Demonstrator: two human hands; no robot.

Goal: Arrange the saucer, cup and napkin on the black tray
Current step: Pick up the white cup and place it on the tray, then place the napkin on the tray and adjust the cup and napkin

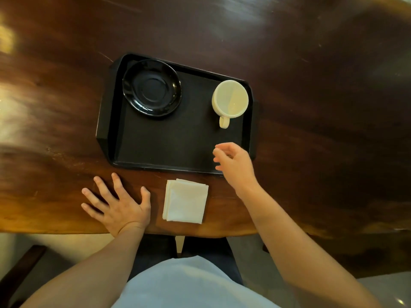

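Right hand [234, 162], centre right of frame: hovers over the near right corner of the tray [178, 152], fingers loosely curled, half open, nothing in it. It is slightly blurred, so whether the fingertips touch the tray floor is hard to say; probably not.

Left hand [116, 204], lower left: flat on the table [66, 107], palm down, fingers spread wide, holding nothing. It lies just below the tray's near edge and just left of the napkin [185, 201].

Napkin: white, folded square, on bare wood between the two hands, near the tray's lower edge but not on it.

Tray: black, middle of frame. Saucer [152, 87], black and glossy, sits in its upper left corner. Cup [230, 98], cream, upright and apparently empty, stands in the upper right corner, handle pointing down-frame toward the right hand. Cup and saucer well apart.

Progress: saucer and cup are on the tray; the napkin remains. If the cup is meant to sit on the saucer, that is undone too.
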